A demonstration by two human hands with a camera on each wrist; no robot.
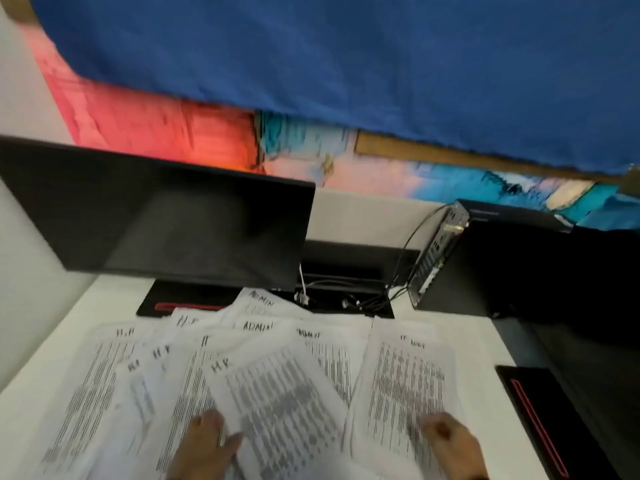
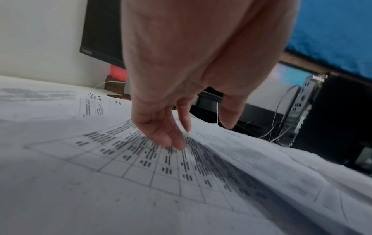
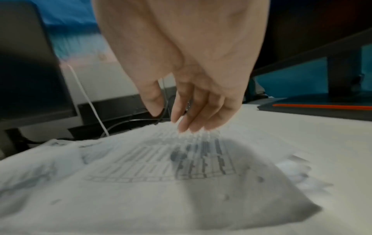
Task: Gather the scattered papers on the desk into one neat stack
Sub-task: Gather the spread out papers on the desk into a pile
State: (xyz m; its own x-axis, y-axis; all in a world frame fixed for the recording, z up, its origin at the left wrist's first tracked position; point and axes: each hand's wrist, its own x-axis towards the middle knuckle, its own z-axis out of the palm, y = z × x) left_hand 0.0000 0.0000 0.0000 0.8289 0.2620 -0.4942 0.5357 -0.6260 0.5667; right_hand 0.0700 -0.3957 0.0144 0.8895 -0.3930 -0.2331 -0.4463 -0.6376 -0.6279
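printed papers (image 1: 277,386) are lying fanned and overlapping across the white worktop (image 1: 485,344). both hands are hanging relaxed, fingers extended: left hand (image 1: 204,448) fingertips touching a middle sheet, right hand (image 1: 453,445) over the rightmost sheet.

Bare hands (image 1: 204,445) — a ring on the left one

white desk (image 1: 114,299) against a pale partition wall (image 1: 20,237). dark, unlit monitor (image 1: 166,216) on a black base with a red stripe (image 1: 180,303). small black desktop computer (image 1: 485,265) standing upright at right, cables (image 1: 346,296) trailing into a black tray behind. blue cloth (image 1: 346,57) hanging above a red, pink and turquoise painted surface (image 1: 166,129).
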